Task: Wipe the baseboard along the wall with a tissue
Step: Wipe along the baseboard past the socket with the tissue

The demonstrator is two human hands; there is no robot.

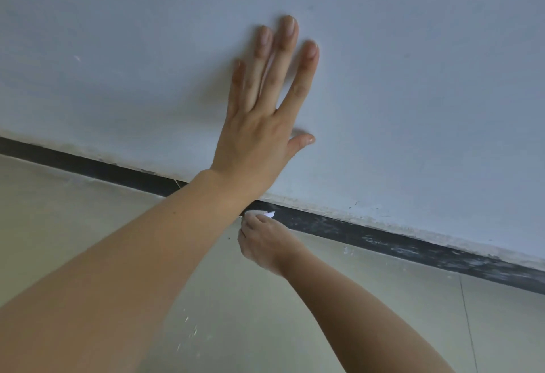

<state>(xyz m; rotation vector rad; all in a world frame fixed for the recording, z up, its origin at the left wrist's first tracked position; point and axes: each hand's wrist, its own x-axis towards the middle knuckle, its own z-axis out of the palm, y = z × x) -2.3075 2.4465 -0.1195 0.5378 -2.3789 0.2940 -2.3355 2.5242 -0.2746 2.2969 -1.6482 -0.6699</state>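
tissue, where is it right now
In the head view the tissue sits just below centre, pinched by the right hand against the dark baseboard, under the left hand resting flat on the wall.

The light is dim, soft and cool, so the wall (413,77) looks grey-blue. The left hand (259,136) throws only faint, smeared shadows beside its fingers and thumb. The right hand (262,243) is a little blurred, and the tissue (264,213) is the brightest spot. The wide lens enlarges the forearm at lower left.
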